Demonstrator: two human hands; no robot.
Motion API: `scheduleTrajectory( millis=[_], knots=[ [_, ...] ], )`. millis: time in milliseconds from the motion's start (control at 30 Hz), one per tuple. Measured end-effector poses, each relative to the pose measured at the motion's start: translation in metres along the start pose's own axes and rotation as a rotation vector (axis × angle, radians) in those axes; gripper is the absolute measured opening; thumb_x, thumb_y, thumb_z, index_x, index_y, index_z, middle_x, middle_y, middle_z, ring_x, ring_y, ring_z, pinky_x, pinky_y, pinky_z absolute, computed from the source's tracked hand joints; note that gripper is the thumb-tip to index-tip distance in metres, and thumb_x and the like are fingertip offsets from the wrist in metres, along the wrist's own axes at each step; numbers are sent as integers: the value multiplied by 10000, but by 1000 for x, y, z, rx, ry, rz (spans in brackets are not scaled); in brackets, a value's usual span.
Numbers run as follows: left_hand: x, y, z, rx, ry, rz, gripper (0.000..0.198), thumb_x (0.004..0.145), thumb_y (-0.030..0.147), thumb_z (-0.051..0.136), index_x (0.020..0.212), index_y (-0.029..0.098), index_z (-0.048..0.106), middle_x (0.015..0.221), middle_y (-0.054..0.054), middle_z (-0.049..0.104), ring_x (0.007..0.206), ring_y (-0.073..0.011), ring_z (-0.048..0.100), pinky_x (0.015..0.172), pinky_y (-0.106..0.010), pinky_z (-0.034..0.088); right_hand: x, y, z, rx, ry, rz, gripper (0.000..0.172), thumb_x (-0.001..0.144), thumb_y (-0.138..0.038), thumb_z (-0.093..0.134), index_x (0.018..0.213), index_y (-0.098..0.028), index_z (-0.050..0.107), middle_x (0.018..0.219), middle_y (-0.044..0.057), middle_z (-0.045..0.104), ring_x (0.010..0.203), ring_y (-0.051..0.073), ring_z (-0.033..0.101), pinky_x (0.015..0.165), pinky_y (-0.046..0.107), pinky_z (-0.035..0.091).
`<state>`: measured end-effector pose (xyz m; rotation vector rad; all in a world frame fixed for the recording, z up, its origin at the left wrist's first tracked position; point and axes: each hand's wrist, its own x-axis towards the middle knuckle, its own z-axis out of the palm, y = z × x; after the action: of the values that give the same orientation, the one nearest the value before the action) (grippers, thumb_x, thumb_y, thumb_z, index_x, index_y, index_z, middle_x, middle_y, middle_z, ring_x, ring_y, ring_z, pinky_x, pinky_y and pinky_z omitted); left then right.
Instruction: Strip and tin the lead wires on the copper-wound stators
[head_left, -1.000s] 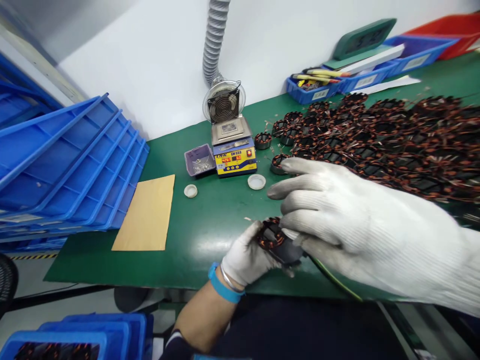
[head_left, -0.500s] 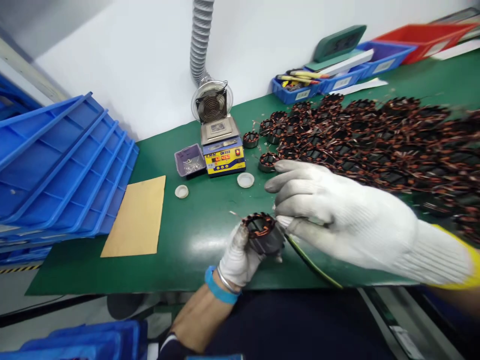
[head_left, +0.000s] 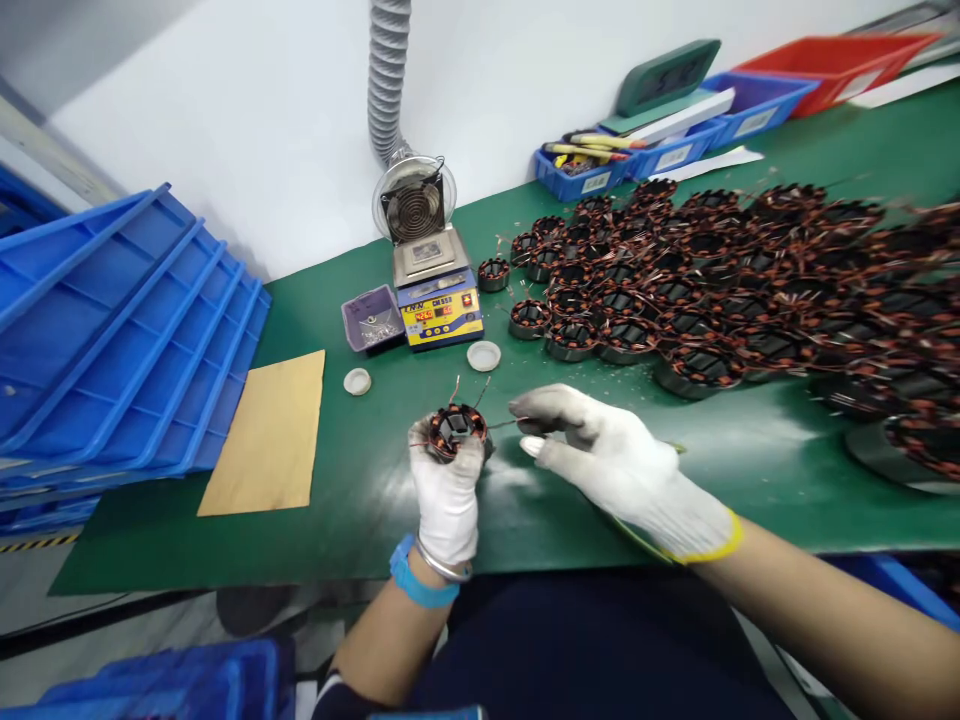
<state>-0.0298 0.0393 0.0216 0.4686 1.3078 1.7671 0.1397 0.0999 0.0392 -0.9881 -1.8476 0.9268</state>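
Note:
My left hand, in a white glove with dark fingertips, is closed around a motor stator with copper windings. The stator is above the green bench, its ring opening facing up, and thin lead wires stick out of it. To its right, my right hand, also gloved, has its fingers curled toward the thumb. One dark lead wire runs from the stator to these fingertips; the exact grip is partly hidden. At the thumb tip is a whitish piece or glove tip. A green-yellow cord passes beneath the right hand.
Many stators crowd the bench's right side. A yellow-fronted solder pot stands behind, beside a purple tray and two small white dishes. Brown card and stacked blue crates are left. Blue bins line the wall.
My left hand has moved left and turned the stator so its ring faces up more. My right hand has drawn back and down from over the stators. The view has shifted slightly.

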Motion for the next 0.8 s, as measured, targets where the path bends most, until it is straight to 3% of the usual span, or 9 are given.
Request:
scheduleTrajectory(
  millis=[167, 400, 500, 600, 667, 800],
  knots=[
    [-3, -1, 2, 21, -6, -10, 636, 636, 383, 1071, 1093, 272, 644, 1061, -17, 798, 970, -233, 781, 973, -376, 609, 0, -6, 11, 1, 74, -101, 196, 1004, -299, 654, 916, -229, 814, 907, 52, 835, 827, 207, 815, 792, 304, 677],
    [-5, -1, 6, -12, 5, -47, 641, 556, 289, 1084, 1034, 263, 658, 1027, 7, 779, 946, -218, 752, 992, -386, 598, 4, -12, 16, -73, 128, -154, 196, 1038, -275, 624, 912, -249, 772, 861, 30, 815, 759, 205, 798, 720, 293, 663],
    [-3, 6, -3, -109, -99, -162, 585, 611, 391, 1061, 1058, 257, 709, 1074, -20, 795, 1051, -265, 753, 1083, -451, 574, 16, -23, 8, -204, 91, -265, 203, 1033, -232, 597, 879, -259, 726, 821, 14, 784, 729, 197, 780, 691, 289, 647],
    [6, 13, -15, -231, -159, -382, 394, 799, 593, 906, 911, 263, 721, 1004, -35, 790, 1199, -316, 737, 1182, -505, 530, 26, -40, -4, -307, 37, -387, 185, 1013, -184, 598, 887, -250, 716, 859, 26, 791, 775, 212, 790, 721, 313, 649],
    [13, 14, -18, -234, -159, -495, 444, 882, 695, 789, 810, 265, 700, 891, -37, 757, 1209, -326, 735, 1202, -506, 520, 29, -53, -12, -315, -25, -466, 156, 986, -153, 619, 906, -239, 721, 906, 38, 807, 847, 226, 809, 768, 326, 656],
    [14, 5, -9, -191, -298, -659, 513, 810, 722, 858, 862, 219, 772, 834, -87, 757, 1161, -395, 761, 1143, -522, 568, 31, -73, -20, -339, -159, -623, 180, 915, -85, 657, 936, -235, 756, 944, 39, 810, 924, 233, 802, 805, 329, 644]
  ],
)
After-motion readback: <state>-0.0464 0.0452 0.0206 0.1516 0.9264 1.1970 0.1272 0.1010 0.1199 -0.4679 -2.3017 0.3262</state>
